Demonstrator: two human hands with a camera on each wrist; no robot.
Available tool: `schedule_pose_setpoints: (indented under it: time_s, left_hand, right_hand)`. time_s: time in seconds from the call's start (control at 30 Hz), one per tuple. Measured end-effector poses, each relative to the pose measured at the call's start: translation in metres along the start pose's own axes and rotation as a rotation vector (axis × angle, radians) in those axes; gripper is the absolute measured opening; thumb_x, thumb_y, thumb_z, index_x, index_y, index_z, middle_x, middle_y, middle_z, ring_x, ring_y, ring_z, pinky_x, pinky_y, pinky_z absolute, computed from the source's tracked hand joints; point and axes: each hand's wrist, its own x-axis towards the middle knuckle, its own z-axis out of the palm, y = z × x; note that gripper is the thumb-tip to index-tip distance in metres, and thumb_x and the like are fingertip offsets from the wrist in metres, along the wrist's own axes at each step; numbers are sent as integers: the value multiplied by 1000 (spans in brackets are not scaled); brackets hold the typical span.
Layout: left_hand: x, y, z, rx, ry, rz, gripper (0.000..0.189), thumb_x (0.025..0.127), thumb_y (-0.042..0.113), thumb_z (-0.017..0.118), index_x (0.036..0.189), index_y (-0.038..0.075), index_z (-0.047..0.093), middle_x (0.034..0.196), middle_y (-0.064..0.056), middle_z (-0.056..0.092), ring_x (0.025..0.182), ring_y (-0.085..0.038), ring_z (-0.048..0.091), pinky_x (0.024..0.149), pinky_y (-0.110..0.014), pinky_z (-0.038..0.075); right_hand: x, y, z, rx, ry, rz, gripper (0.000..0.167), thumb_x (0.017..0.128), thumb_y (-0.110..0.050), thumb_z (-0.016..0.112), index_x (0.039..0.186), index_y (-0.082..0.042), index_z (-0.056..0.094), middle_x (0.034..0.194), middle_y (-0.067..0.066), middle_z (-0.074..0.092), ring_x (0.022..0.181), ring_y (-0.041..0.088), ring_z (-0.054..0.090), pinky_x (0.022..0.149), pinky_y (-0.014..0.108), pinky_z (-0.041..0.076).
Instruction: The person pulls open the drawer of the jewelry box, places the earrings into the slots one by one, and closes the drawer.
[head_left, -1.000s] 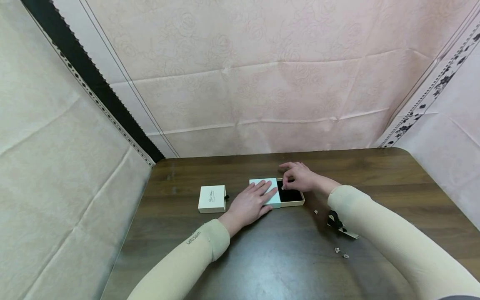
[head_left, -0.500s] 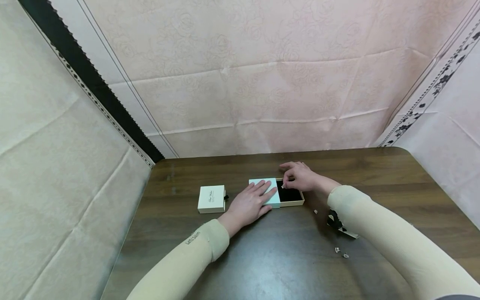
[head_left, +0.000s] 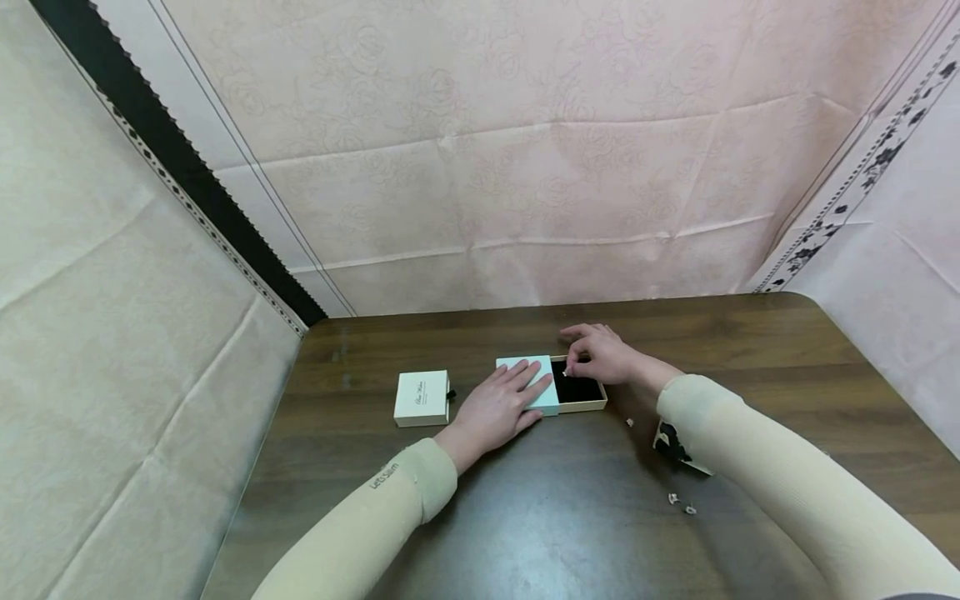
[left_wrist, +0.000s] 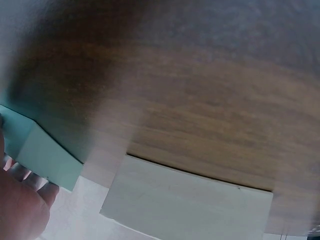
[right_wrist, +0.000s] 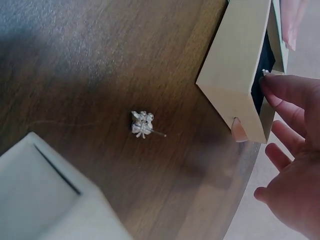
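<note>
My left hand [head_left: 491,412] lies with fingers spread on the light-blue sleeve [head_left: 544,400] of a small slide-out box. The box's cream drawer [head_left: 583,407] sticks out to the right and has a black lining [head_left: 581,390]. Over that lining, my right hand [head_left: 603,357] pinches a tiny shiny earring [right_wrist: 265,72] between thumb and forefinger; most of it is hidden. On the tabletop in the right wrist view lies a silver stud earring [right_wrist: 142,124] with its post showing. The left wrist view catches my left fingers at the edge of the blue sleeve [left_wrist: 47,157].
A closed white box [head_left: 422,398] with printed lettering and a black tab stands left of my left hand. Below my right forearm lie a piece with black ribbon [head_left: 670,446], partly covered by the sleeve, and two small earrings [head_left: 673,498]. Cloth hangs behind the wooden table [head_left: 480,533].
</note>
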Motion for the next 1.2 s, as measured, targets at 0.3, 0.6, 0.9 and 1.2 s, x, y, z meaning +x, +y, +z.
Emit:
schedule_pose_setpoints:
  time_s: [0.3,0.6,0.9,1.2]
  left_hand:
    - [0,1,-1,-4,-4,-5,62,112,46,54,167,22,40,171,-8,38,157,-25,38,127,-45,34]
    - [0,0,0,-7,1,-8,62,112,47,54,167,22,40,171,-8,38,158,-25,37,127,-45,34]
    - [-1,1,-1,-11,-12,-15,63,112,47,54,168,23,39,172,-8,37,158,-25,37,128,-46,33]
    - [1,1,1,10,-14,-16,63,112,48,53,168,23,39,172,-7,36,158,-24,36,127,-45,33]
  right_hand:
    - [-2,3,1,21,-2,15,19,100,-10,70,84,-17,77,157,31,48,142,57,41,120,78,18]
    - [-5,1,2,8,45,17,19,100,-10,70,83,-15,76,153,31,52,141,58,42,118,80,19]
    - [-4,0,7,57,42,15,17,101,-11,71,86,-15,76,156,32,50,142,57,42,120,76,21]
    - [-2,3,8,47,63,13,18,101,-11,71,84,-15,76,154,31,52,140,56,44,118,74,24]
